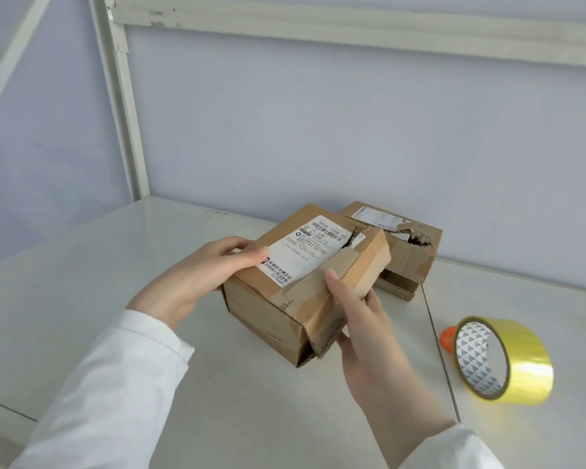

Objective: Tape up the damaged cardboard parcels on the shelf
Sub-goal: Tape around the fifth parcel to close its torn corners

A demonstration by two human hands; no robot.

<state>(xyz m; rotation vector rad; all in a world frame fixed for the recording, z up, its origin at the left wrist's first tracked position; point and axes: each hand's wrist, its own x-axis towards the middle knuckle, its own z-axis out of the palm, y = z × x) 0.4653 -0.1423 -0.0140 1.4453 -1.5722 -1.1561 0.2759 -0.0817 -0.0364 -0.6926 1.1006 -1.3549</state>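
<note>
A brown cardboard parcel (278, 306) with a white shipping label and a torn, lifted top flap sits tilted on the white shelf (82, 265). My left hand (197, 275) grips its left top edge, thumb on the label. My right hand (359, 319) holds the loose right-hand flap, thumb on top and fingers underneath. Behind it lies a second parcel (406, 252) with a ragged hole in its top. A roll of yellow tape (508, 360) stands on its edge to the right, apart from both hands.
An orange object (447, 338) lies partly hidden behind the tape roll. The shelf's white metal upright (126, 123) rises at the back left and a crossbeam (352, 28) runs overhead. A seam (437, 340) splits the shelf surface near the tape.
</note>
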